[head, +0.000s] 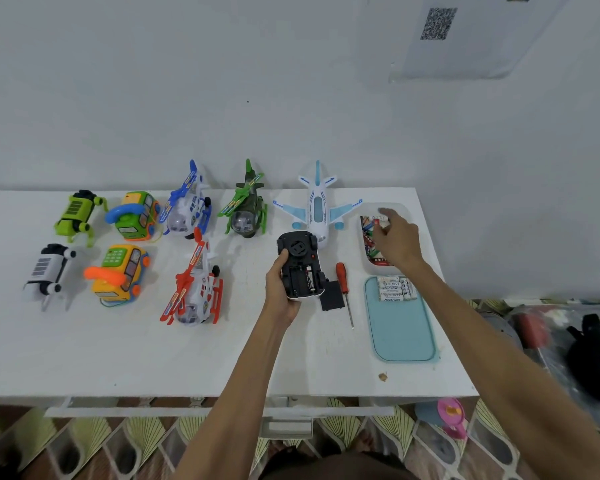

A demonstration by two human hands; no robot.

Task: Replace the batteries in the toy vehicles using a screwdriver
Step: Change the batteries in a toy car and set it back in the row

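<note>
My left hand (pixel 280 289) grips an upturned toy car (pixel 300 265) with a black underside above the white table (pixel 118 358). Its battery bay is uncovered and one battery sits inside. The black battery cover (pixel 332 295) lies on the table just right of the car. A red-handled screwdriver (pixel 343 291) lies beside the cover. My right hand (pixel 394 242) hovers over a white tray (pixel 406 211) of mixed loose batteries, fingers loosely curled; whether it holds one I cannot tell. Several white batteries (pixel 395 288) lie at the far end of a light blue tray (pixel 402 337).
Other toys stand on the table: a white-blue airplane (pixel 318 206), green (pixel 245 209), blue (pixel 187 206) and red (pixel 196 289) helicopters, two phone buses (pixel 134 216) (pixel 120 273), two robot dogs (pixel 78 213) (pixel 47 271). Bags and clutter (pixel 568 341) lie on the floor right.
</note>
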